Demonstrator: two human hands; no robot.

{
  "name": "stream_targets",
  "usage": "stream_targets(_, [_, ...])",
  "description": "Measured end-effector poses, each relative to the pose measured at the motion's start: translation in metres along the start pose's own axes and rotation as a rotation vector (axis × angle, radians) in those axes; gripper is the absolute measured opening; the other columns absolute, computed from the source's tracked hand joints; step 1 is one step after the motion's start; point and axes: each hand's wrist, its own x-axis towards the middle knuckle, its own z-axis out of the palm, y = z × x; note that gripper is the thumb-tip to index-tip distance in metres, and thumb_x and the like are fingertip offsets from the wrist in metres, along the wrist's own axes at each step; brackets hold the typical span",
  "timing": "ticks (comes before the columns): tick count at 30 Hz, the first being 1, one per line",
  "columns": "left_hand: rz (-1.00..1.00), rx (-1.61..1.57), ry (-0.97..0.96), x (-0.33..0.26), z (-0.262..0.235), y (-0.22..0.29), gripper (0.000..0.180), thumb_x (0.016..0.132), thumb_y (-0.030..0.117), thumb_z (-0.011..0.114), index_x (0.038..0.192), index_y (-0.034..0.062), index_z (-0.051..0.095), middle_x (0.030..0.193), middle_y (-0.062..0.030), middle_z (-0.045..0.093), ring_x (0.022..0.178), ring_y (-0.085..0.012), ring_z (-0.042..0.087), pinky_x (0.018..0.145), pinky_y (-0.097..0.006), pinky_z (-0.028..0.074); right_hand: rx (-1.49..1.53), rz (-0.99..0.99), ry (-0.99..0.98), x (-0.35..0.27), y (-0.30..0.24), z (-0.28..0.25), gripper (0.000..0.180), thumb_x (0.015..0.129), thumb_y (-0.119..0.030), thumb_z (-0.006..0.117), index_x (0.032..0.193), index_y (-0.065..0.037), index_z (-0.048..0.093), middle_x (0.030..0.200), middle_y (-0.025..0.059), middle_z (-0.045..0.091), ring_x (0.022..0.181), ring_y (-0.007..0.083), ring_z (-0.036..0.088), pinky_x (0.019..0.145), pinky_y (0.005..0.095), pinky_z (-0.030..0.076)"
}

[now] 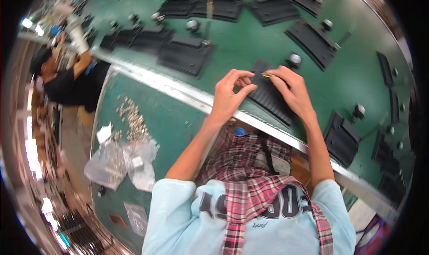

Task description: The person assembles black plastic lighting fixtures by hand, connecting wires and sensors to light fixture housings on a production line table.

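A black ribbed panel (271, 104) lies at the green bench's near edge, under my two hands. My right hand (292, 87) pinches a short, thin yellow wire (267, 75) over the panel's upper part; its far end is too small to make out. My left hand (229, 93) hovers at the panel's left edge, its fingers curled. A gap shows between its thumb and index fingertip, and nothing is visible in it. A round silver-topped black knob-like part (293, 60) sits just beyond my right hand, beside the panel.
Similar black panels (185, 56) with round parts lie across the green bench (250, 40). A metal rail (178, 87) edges it. On a lower green table at left are small metal pieces (134, 121) and clear plastic bags (107, 165). Another person (67, 83) works at far left.
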Motion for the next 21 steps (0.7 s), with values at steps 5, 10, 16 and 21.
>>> stream_targets(5, [-0.028,0.759,0.297,-0.049,-0.14,-0.022,0.014,0.084,0.006,0.068,0.097,-0.0003,0.067,0.091,-0.0125,0.065,0.083,-0.0246,0.067,0.075,-0.034,0.051,-0.103,-0.039,-0.019,-0.001,0.01,0.008,0.013,0.093,-0.009,0.06,0.097,0.002,0.065,0.079,0.0094,0.058,0.069,0.0222,0.055,0.063,0.0321,0.043])
stream_targets(10, [-0.297,1.283,0.335,-0.111,-0.253,-0.036,0.016,0.083,0.013,0.07,0.097,0.0056,0.068,0.094,-0.0091,0.065,0.093,-0.0292,0.061,0.081,-0.041,0.046,-0.039,-0.037,-0.033,0.002,0.01,0.014,0.014,0.093,-0.01,0.06,0.091,0.003,0.062,0.08,0.0093,0.062,0.069,0.0208,0.057,0.064,0.0315,0.044])
stream_targets(16, [-0.335,1.231,0.233,-0.122,-0.269,-0.055,0.015,0.081,0.01,0.071,0.094,0.0048,0.067,0.087,-0.011,0.065,0.088,-0.0313,0.061,0.079,-0.043,0.045,-0.056,0.013,-0.017,-0.002,0.008,0.012,0.015,0.094,-0.011,0.059,0.092,0.004,0.062,0.081,0.01,0.065,0.071,0.0211,0.061,0.066,0.0303,0.046])
stream_targets(21, [-0.295,1.003,0.272,-0.093,-0.248,-0.037,0.013,0.086,0.008,0.064,0.096,0.0012,0.069,0.09,-0.0141,0.071,0.082,-0.0281,0.068,0.076,-0.037,0.051,-0.1,0.062,-0.07,-0.001,0.003,0.007,0.016,0.094,-0.017,0.057,0.092,-0.002,0.063,0.08,0.0167,0.063,0.074,0.0343,0.062,0.068,0.0401,0.048])
